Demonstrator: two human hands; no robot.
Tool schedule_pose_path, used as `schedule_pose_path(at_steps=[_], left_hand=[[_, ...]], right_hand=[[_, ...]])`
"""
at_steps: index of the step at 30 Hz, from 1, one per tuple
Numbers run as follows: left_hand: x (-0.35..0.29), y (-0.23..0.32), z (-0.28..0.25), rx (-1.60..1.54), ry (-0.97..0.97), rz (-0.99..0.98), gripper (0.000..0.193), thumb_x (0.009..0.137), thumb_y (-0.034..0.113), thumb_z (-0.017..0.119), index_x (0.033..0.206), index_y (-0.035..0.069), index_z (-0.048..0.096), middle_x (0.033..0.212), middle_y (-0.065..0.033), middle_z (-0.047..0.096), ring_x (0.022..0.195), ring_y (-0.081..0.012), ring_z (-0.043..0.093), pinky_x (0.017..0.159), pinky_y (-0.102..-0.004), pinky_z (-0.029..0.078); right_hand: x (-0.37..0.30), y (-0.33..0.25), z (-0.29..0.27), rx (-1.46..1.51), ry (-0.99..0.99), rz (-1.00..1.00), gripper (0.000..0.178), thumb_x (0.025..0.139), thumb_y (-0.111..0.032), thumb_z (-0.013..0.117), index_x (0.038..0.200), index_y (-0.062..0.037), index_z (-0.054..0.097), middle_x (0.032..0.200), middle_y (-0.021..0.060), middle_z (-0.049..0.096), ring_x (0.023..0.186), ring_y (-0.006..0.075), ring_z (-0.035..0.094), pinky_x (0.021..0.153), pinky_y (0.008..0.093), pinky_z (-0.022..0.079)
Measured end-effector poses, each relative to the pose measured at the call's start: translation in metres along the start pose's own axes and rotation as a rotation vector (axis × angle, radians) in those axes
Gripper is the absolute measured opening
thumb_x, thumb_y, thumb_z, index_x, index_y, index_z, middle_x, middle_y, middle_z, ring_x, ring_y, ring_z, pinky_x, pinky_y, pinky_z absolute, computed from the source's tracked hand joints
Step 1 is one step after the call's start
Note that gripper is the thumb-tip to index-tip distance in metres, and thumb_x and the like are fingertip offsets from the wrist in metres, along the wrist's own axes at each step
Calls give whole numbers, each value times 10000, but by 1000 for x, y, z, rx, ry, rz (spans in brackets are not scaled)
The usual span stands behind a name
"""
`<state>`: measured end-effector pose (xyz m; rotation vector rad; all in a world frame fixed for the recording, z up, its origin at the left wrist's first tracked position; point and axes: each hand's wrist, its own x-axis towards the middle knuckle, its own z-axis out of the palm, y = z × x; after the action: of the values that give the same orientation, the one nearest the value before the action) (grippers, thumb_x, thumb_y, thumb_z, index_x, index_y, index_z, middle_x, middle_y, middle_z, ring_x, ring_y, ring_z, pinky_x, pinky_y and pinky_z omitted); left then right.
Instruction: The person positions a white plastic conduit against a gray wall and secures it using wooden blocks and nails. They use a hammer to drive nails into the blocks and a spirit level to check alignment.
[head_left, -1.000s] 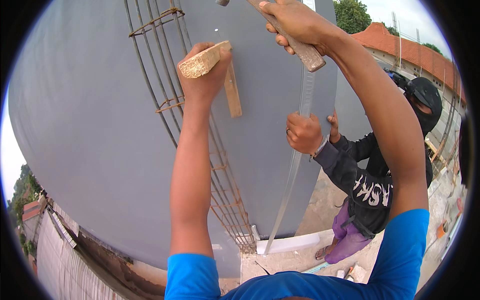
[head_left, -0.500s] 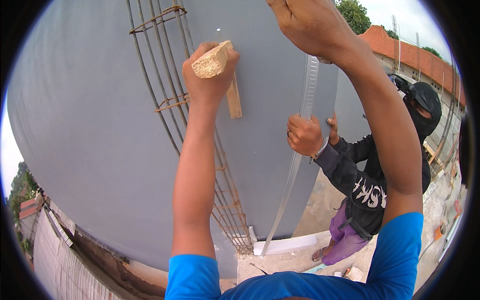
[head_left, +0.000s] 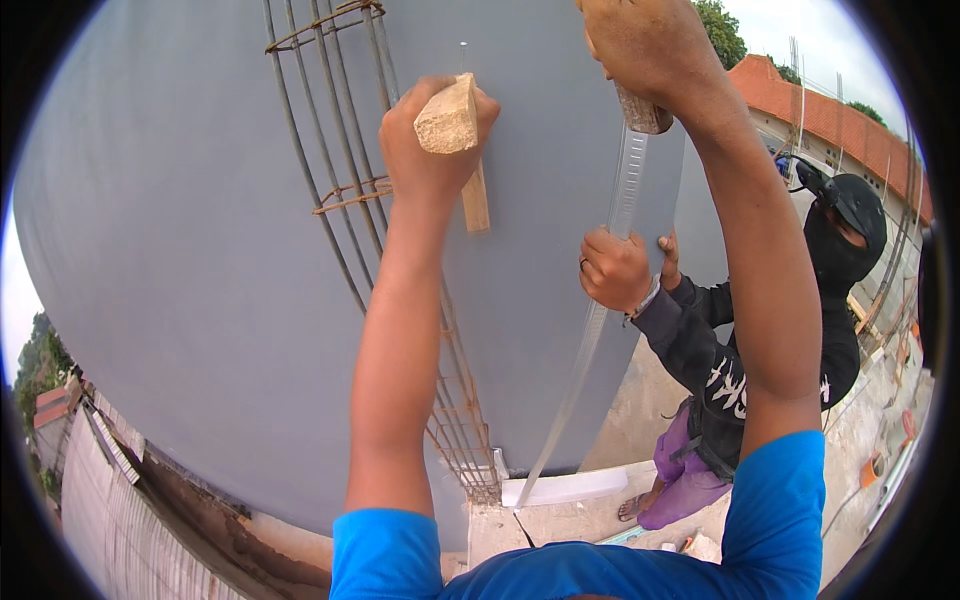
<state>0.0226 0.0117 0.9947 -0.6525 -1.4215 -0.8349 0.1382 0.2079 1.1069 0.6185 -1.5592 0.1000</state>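
My left hand (head_left: 436, 160) is closed around a wooden block (head_left: 446, 118), its rough cut end facing me. Below that fist, a flat wooden strip (head_left: 476, 204) lies against the grey wall (head_left: 250, 270); whether the two are joined is hidden. What looks like a small nail (head_left: 463, 45) shows just above the fist. Higher and to the right, my right hand (head_left: 655, 48) grips a wooden handle (head_left: 643, 112), its butt end showing below the fist and its other end out of view. A long slotted metal straightedge (head_left: 626, 180) runs behind and below it.
A co-worker (head_left: 775, 330) in black headgear and purple trousers grips the straightedge on the right. A rebar cage (head_left: 335, 120) stands along the wall beside my left arm. A white strip (head_left: 570, 487) lies at the wall's foot. Corrugated roofing (head_left: 130, 510) is at lower left.
My right hand has shifted slightly right and down, bringing the handle's end into view. My left hand and the wood appear a little farther right. The co-worker keeps hold of the straightedge.
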Motion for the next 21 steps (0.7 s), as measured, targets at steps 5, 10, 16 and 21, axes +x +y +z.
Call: schedule_pose_path(at_steps=[5,10,16,21], left_hand=[[-8,-10,-8,69,24,66,328,898,269,836,1073,4,755,836,-107,788,768,-198,793,696,-324,647],[-13,-8,-2,-48,85,6,343,900,273,826,1077,-12,749,865,-127,792,791,-212,800,719,-334,651],[-14,-12,1,-74,73,5,391,912,313,834,1100,-19,750,888,-139,794,807,-214,798,742,-326,651],[-12,-8,-5,-25,35,-20,364,938,312,836,1098,-6,762,893,-126,798,819,-186,793,746,-320,652]], right_hand=[[-7,-49,-9,708,-519,802,559,1160,-284,385,1692,-153,270,1090,159,595,757,185,643,637,346,594],[-48,-6,24,828,-642,860,567,1157,-300,387,1699,-206,251,848,22,544,571,46,545,405,231,521],[-45,-23,31,841,-531,850,567,1157,-310,385,1698,-207,247,824,25,534,529,58,540,416,239,529],[-33,-23,20,711,-534,736,575,1151,-315,380,1693,-185,239,842,32,520,556,72,553,445,259,543]])
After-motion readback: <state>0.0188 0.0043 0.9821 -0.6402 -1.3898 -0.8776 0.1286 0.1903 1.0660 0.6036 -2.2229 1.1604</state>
